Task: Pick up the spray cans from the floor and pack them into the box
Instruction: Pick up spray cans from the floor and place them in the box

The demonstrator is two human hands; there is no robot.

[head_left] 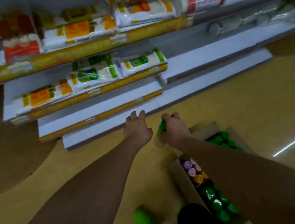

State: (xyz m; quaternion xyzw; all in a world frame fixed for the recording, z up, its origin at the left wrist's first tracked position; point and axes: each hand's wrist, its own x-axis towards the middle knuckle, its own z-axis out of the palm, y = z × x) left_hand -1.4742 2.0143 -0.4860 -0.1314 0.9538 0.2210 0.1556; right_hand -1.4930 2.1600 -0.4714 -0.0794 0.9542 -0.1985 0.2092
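My right hand (174,131) grips a green spray can (161,132) above the floor, just left of the cardboard box (183,182). The box stands on the floor at lower right and holds several cans with green caps (216,203), purple caps (190,168) and an orange cap (199,178); my right forearm hides its middle. My left hand (137,128) hovers beside the right one with fingers spread and nothing in it. Another green can (142,216) lies on the floor near my knees at the bottom edge.
Store shelves (97,114) with white, orange and green packets run across the top, their white base (92,138) jutting onto the yellow floor right in front of my hands. A dark rounded shape (6,142) fills the left side.
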